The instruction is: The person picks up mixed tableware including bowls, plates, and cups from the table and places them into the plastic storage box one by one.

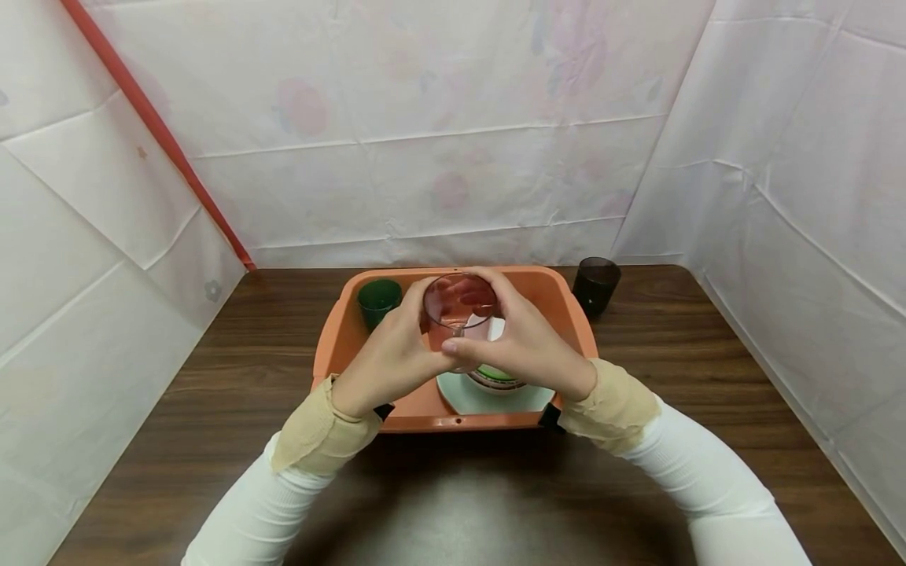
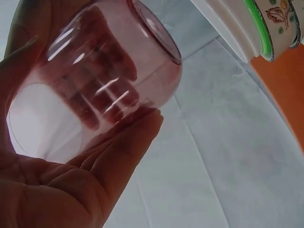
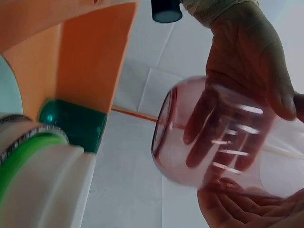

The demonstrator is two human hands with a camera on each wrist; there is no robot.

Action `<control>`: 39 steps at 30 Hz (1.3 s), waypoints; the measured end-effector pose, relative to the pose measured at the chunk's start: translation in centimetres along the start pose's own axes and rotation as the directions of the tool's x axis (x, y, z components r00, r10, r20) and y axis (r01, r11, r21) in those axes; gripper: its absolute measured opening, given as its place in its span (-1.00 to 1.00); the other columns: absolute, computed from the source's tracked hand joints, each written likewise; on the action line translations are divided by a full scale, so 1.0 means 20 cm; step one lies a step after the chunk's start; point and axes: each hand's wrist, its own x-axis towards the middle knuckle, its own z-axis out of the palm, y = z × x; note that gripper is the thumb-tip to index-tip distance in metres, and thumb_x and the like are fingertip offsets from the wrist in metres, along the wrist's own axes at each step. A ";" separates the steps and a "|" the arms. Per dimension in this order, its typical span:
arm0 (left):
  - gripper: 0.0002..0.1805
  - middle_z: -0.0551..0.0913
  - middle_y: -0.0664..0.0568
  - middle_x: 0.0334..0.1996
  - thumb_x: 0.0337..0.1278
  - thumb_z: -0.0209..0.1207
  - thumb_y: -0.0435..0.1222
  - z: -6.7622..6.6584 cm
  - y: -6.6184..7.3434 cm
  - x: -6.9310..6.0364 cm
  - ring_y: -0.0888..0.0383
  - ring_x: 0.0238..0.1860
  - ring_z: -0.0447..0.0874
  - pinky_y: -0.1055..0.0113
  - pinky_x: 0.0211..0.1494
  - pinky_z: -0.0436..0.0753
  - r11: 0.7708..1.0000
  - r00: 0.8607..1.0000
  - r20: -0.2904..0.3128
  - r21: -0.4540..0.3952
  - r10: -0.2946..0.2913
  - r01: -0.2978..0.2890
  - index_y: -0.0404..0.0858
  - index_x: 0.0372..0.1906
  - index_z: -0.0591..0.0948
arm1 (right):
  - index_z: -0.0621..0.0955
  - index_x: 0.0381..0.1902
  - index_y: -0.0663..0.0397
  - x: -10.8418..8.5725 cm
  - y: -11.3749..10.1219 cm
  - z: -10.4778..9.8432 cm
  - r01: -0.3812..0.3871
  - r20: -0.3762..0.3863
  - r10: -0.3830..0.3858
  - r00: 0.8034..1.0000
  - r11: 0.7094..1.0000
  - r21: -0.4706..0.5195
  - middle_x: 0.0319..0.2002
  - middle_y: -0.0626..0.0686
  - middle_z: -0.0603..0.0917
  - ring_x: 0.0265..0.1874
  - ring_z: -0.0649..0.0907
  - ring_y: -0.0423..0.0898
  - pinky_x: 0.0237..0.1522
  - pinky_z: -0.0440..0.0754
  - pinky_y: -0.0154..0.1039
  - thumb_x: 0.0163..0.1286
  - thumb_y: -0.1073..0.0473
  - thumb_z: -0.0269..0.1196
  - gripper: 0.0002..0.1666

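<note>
Both hands grip a see-through pink glass [image 1: 460, 299], held above an orange basin [image 1: 425, 424]. My left hand [image 1: 392, 350] curls round its left side, and my right hand [image 1: 531, 342] round its right side, the thumbs meeting at the front. In the left wrist view the pink glass [image 2: 114, 71] lies tilted across the picture, with fingers showing through its wall. Inside the basin, a green cup [image 1: 378, 297] stands at the back left. Stacked bowls [image 1: 499, 379] with a bright green band sit on a pale plate [image 1: 460, 401], partly hidden by my right hand.
A dark cup [image 1: 596, 287] stands on the wooden table [image 1: 269, 354], just right of the basin. Pale patterned sheets [image 1: 453, 189] hang behind and on both sides, and a red strip [image 1: 163, 134] runs down the left corner.
</note>
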 end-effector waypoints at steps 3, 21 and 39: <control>-0.11 0.60 -0.01 0.04 -0.09 0.47 -0.20 -0.01 0.00 0.00 0.13 0.02 0.62 0.25 0.06 0.62 0.999 1.000 0.003 0.035 -0.011 0.011 -0.22 0.35 0.24 | 0.29 0.40 -0.01 0.00 0.00 -0.01 -0.019 0.015 0.019 1.000 1.000 -0.023 0.13 -0.03 0.56 0.01 0.59 -0.02 0.08 0.57 -0.12 0.14 0.12 0.48 -0.07; 0.02 0.54 0.09 0.07 -0.14 0.52 -0.14 -0.13 -0.04 -0.02 0.17 -0.07 0.60 0.27 -0.06 0.62 0.987 0.986 -0.080 0.057 -0.146 0.151 -0.18 0.40 0.16 | 0.19 0.49 -0.01 -0.08 0.09 -0.26 -0.165 -0.099 0.152 0.983 0.978 -0.130 0.27 0.06 0.49 0.22 0.54 0.02 0.27 0.47 0.02 0.31 0.03 0.36 -0.10; -0.04 0.46 -0.13 0.13 -0.07 0.48 -0.20 -0.31 -0.24 -0.05 -0.06 0.12 0.59 0.04 0.17 0.57 0.962 0.963 -0.051 0.056 -0.263 0.266 -0.20 0.38 0.14 | 0.07 0.53 0.13 -0.22 0.39 -0.50 -0.447 -0.189 0.419 0.888 0.884 -0.139 0.33 0.25 0.40 0.29 0.45 0.18 0.27 0.42 0.15 0.41 -0.16 0.20 -0.05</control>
